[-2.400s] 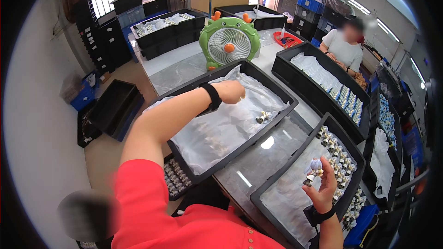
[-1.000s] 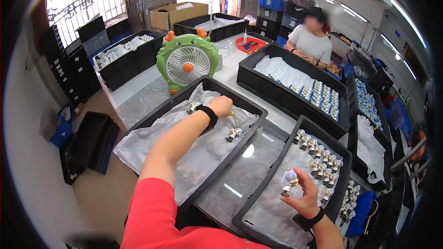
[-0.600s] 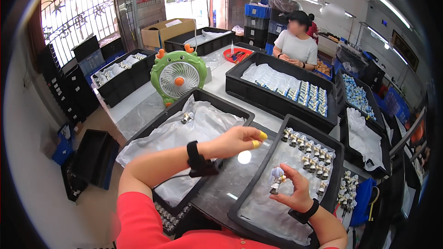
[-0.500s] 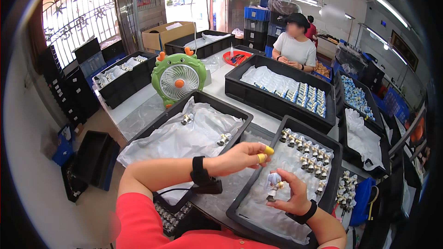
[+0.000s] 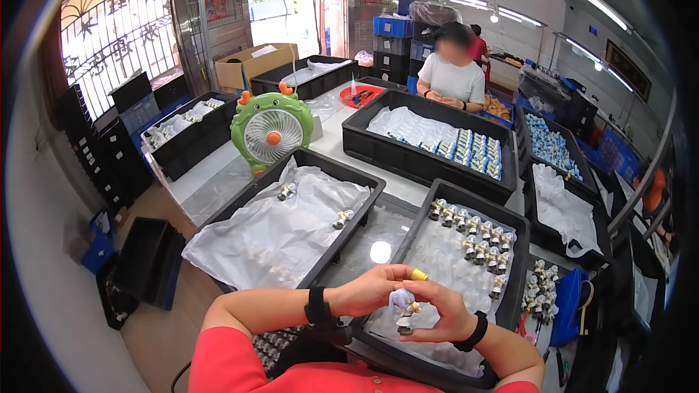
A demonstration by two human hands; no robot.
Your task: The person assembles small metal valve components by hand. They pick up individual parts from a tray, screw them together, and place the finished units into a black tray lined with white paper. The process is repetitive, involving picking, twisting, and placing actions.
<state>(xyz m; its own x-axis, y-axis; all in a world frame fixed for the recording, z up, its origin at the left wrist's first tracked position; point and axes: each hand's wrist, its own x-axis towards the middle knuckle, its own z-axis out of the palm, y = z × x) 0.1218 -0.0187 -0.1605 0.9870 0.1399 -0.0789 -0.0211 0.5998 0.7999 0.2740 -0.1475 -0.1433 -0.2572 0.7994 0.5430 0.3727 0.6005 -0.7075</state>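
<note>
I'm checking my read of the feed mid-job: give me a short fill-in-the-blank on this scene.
1. Both hands, left hand and right hand, hold one small ____ between them.
2. The fan on the table is ____ in colour.
3. The left wrist wears a ____ band.
4. The fittings stand in rows in the ____ tray.

Missing words: fitting; green; black; right

Open tray floor [image 5: 444, 266] before figurine rows [image 5: 477, 236].

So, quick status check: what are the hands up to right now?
Left hand and right hand together on one small metal fitting, over the black tray. Yellow cap at the fingertips. Nothing in the way.
</note>
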